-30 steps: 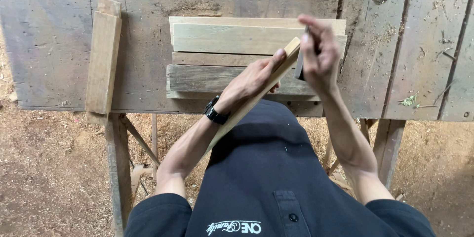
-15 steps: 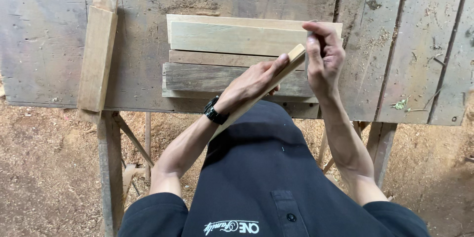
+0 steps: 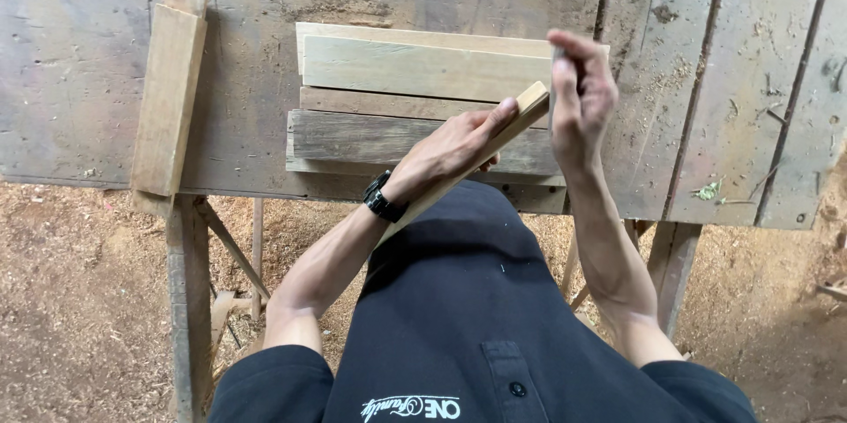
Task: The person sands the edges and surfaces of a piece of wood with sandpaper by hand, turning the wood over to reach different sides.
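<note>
1. Between both hands: narrow wooden strip (image 3: 494,148), tilted, upper end beside right hand (image 3: 578,97).
2. Left hand (image 3: 454,145) closed around the strip from above.
3. Right hand pinches a small dark object (image 3: 557,54); kind unclear.
4. Beyond the hands: stacked boards (image 3: 397,92) on weathered tabletop (image 3: 723,79).
5. Far left of left hand: separate plank (image 3: 168,97).

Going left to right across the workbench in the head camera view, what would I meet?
Upright wooden block → stack of flat boards → left hand holding a thin wooden strip → right hand → bare weathered planks.
</note>
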